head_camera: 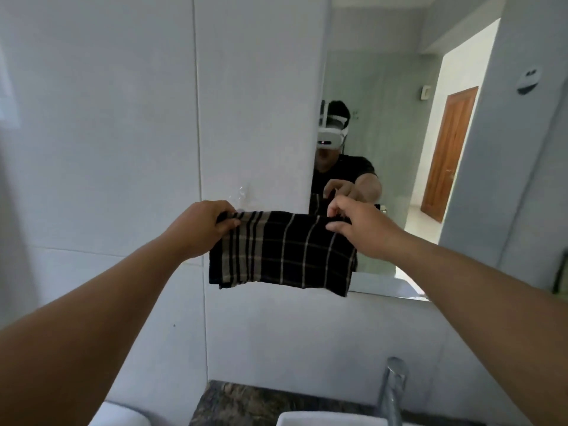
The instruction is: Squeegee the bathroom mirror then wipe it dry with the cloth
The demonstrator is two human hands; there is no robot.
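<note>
A black cloth (282,250) with beige checks hangs folded in front of the wall, stretched between both hands. My left hand (201,224) pinches its top left corner. My right hand (353,222) pinches its top right corner, just at the mirror's left edge. The mirror (393,96) fills the upper right and reflects a person with a white headset and an open doorway. The cloth's right part overlaps the mirror's lower left corner. No squeegee is in view.
White wall tiles (107,133) cover the left. A clear suction hook (241,192) sticks to the tile just above the cloth. Below stand a chrome tap (393,385), a white basin rim (332,419) and a dark speckled counter (242,404).
</note>
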